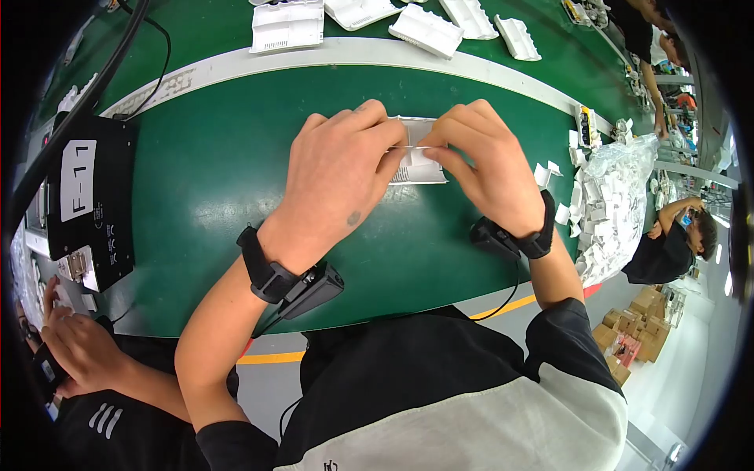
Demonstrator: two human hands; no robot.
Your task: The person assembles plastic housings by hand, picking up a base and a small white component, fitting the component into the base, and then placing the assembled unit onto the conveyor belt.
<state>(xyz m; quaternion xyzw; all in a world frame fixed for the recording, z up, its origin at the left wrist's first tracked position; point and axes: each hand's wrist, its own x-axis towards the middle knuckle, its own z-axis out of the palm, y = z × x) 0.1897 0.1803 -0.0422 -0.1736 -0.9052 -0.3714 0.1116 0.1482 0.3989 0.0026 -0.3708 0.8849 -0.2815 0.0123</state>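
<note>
At the bottom of the frame is the wearer's black and grey shirt [440, 392]; both forearms rise from it, with a black strap [271, 271] on each wrist. The left hand [338, 173], in the centre, has thumb and forefinger pinched together on a thin pale strip [412, 147]. The right hand [488, 161], just right of centre, pinches the strip's other end between its fingertips. Under the fingers, at upper centre, a white plastic cover [420, 174] lies on the green table [204, 204]. At the left stands a black box [114, 204]; below it, at lower left, shows a co-worker's hand [82, 353]. Beyond the table's pale rail [353, 52], more white covers [287, 27] lie along the top. At the right are a clear plastic bag [635, 161] of white pieces and, farther off, cardboard boxes [640, 322].
</note>
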